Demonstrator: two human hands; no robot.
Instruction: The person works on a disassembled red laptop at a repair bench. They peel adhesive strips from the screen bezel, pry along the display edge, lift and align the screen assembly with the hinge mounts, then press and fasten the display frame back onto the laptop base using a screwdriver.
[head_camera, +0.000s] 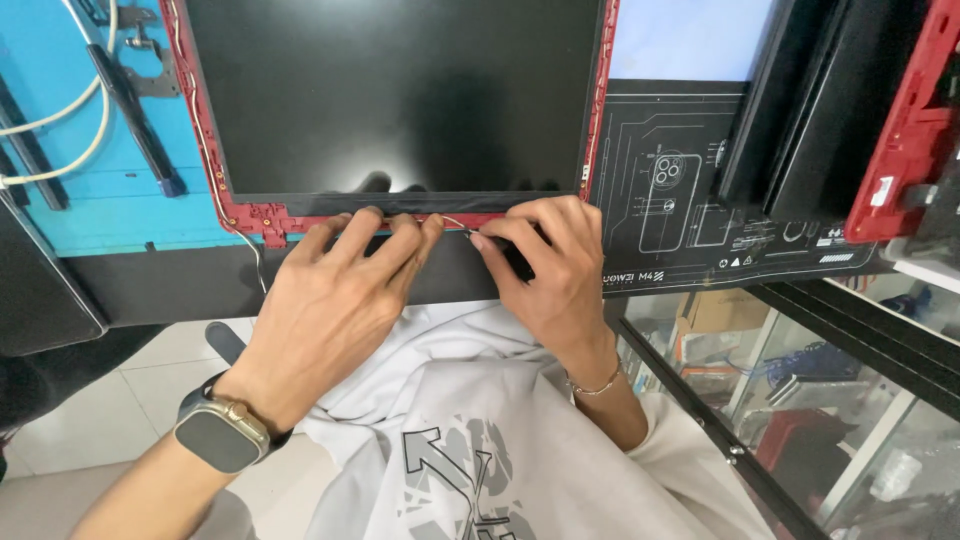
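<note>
Resting at the near edge of the black screen panel (400, 95), both hands work on its red frame (275, 215). Left hand (325, 310), smartwatch (222, 435) at the wrist, lies flat with fingers spread narrowly along the frame's bottom strip. Right hand (550, 265) pinches a thin wire (455, 222) just beside the left fingertips. Left of the panel lies a blue mat (60, 215) with white cables (85, 110). Right of it, a black printed work mat (690, 190). Below that, glass shelving (800, 400); pale floor tiles (90, 410) under the bench.
</note>
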